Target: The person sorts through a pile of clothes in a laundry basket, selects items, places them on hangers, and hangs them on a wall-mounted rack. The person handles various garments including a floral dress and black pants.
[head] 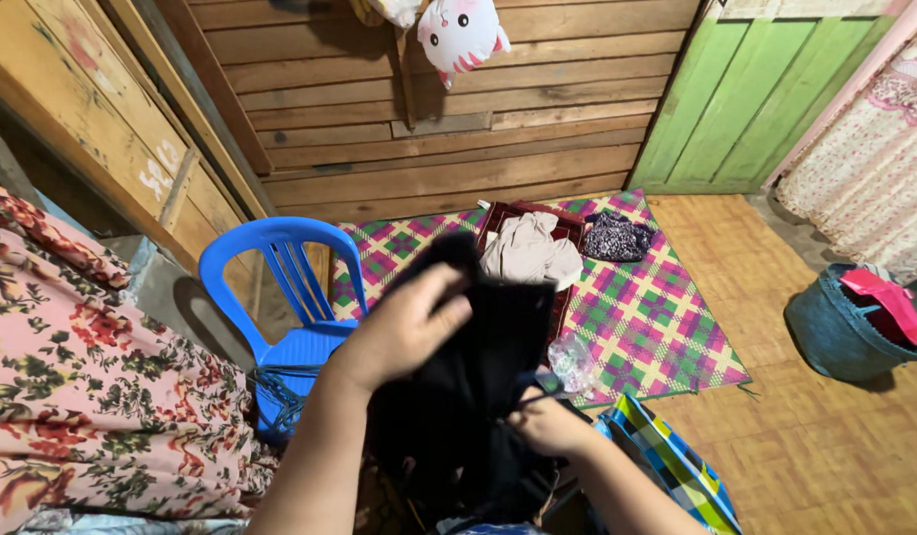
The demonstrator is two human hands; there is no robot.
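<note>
The black garment (478, 376) hangs between both hands, in front of the person and above the floor. The left hand (404, 327) is closed over its upper edge, thumb across the front of the cloth. The right hand (550, 424) grips the lower right part, fingers curled into the fabric. Just beside the left forearm stands a blue plastic chair (290, 297). Beyond the garment, beige clothing (530, 250) lies on a checked mat (657, 317).
</note>
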